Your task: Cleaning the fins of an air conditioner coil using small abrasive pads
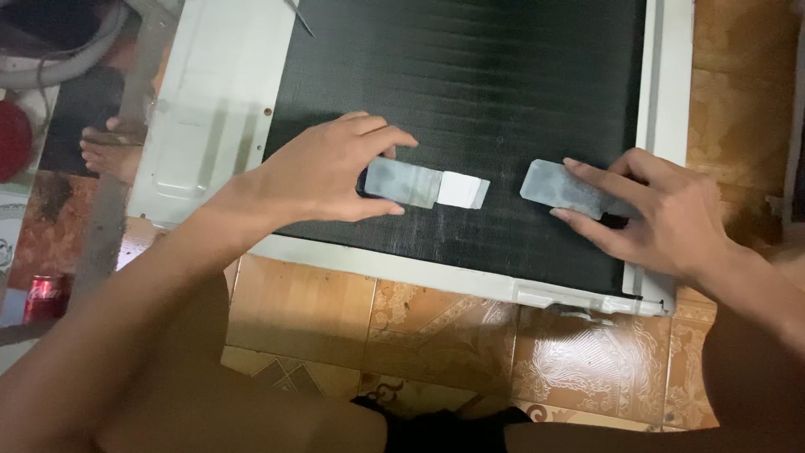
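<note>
A large black ribbed panel in a white frame lies flat on the tiled floor. My left hand pinches a grey strip with a white end against the panel's lower middle. My right hand presses its fingers on a second grey strip lying on the panel to the right. The two strips lie apart, with a short gap of bare black panel between them.
A white metal plate adjoins the panel's left side. Another person's bare foot rests at the far left, near a red can and a white hose. Patterned brown floor tiles run along the near side.
</note>
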